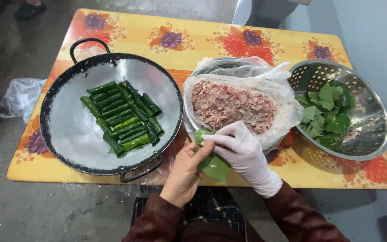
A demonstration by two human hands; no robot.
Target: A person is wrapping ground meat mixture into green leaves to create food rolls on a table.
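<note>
Bare left hand (183, 172) cupped under green leaf (212, 162), fingers curled around it; gloved right hand (243, 152) pressing leaf from above, fingers closed. Beyond: minced meat bowl (234, 105), wok of leaf rolls (122, 117).

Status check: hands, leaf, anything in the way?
Left hand bare, cupping leaf. Gloved right hand pressing on it. Meat bowl just ahead, nothing blocking.

The right hand (242, 150) wears a thin white rubbery glove with a dull sheen; the left hand (185, 172) is bare. The leaf (215, 166) between them looks smooth and slightly waxy. The pan (68, 130) is brushed grey metal (its rim blackened), the colander (372, 130) shiny perforated steel. Crinkled clear plastic (247, 71) lines the mince bowl; the desk (135, 31) has a glossy printed floral covering.
</note>
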